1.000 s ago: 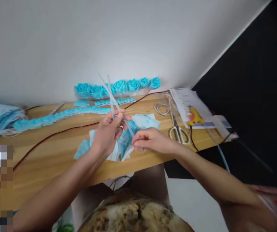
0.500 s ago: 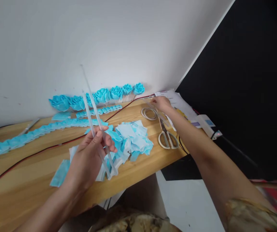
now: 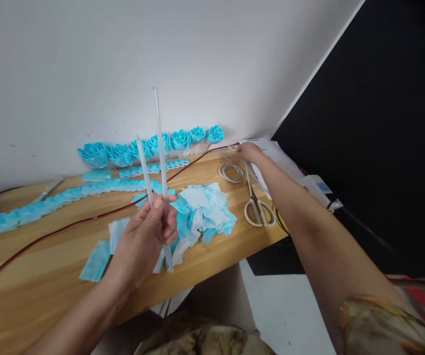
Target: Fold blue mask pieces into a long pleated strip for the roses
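Note:
My left hand (image 3: 149,231) is closed round two clear glue sticks (image 3: 159,148), held upright over a heap of cut blue and white mask pieces (image 3: 201,209) on the wooden desk (image 3: 49,266). My right hand (image 3: 248,151) reaches to the far right of the desk and rests on more clear sticks (image 3: 234,160) beside a stack of papers (image 3: 279,155). Its fingers are partly hidden, so I cannot tell if they grip anything.
A row of blue fabric roses (image 3: 153,144) leans on the white wall. Blue pleated strips (image 3: 60,199) and a red cable (image 3: 67,227) cross the desk. White-handled scissors (image 3: 257,207) and a coil of white elastic (image 3: 230,172) lie near my right arm.
My right hand left the mask heap and reached to the far right corner of the desk. My left hand turned the two sticks more upright.

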Motion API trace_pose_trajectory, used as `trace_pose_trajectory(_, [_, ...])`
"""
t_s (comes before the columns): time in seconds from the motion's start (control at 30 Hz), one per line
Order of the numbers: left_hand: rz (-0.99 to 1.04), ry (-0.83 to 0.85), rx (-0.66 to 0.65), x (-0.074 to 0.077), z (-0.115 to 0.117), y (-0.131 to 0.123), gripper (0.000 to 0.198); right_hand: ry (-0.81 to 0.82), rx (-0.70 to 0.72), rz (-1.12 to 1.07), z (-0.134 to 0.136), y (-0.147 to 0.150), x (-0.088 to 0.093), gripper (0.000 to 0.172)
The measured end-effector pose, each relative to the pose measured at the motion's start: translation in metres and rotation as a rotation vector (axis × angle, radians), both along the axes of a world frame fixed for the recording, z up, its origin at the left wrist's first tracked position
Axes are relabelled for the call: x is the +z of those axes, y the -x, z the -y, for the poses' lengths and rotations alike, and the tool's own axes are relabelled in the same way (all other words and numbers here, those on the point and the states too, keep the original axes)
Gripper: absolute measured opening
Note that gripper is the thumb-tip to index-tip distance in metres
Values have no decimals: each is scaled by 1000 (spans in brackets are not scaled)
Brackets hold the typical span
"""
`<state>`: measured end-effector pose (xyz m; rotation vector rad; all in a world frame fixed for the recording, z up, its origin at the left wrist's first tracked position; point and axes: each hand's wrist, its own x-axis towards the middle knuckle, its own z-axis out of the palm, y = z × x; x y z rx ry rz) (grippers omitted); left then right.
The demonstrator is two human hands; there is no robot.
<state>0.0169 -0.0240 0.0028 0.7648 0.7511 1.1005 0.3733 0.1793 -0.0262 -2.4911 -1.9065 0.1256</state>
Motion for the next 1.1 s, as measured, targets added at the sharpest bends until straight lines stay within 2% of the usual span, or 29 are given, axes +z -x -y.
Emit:
trace_pose_trajectory(0.2, [12, 11, -7, 5, 1, -7, 42, -243, -17, -170, 4, -15, 50, 21])
trace_pose_trajectory(0.33, [26, 9, 1, 2, -2, -8, 38, -650, 61, -614, 16, 6, 90, 4])
trace_pose_trajectory(0.4, [29, 8, 28, 0, -6, -10, 36, -740, 170, -881, 37, 35, 101, 13])
trace_pose_trajectory(0.47, [36, 37, 53, -1, -9, -13, 33, -569, 303, -1118, 69, 72, 101, 26])
trace_pose_trajectory(0.57, [47, 125, 25, -1, -7, -18, 32, -257, 421, -1359, 119, 124, 84, 44])
trace_pose_trajectory(0.67, [55, 181, -103, -4, 4, -22, 40, -177, 458, -1452, 149, 155, 62, 48])
trace_pose_trajectory(0.73, [53, 154, -146, -9, 13, -22, 46, -176, 453, -1467, 155, 163, 53, 47])
trace_pose_trajectory(0.8, [42, 106, -132, -14, 20, -22, 47, -175, 442, -1474, 156, 164, 49, 47])
trace_pose_trajectory(1.1, [-3, 121, -179, -18, 34, -15, 53, -261, 364, -1618, 158, 152, 54, 44])
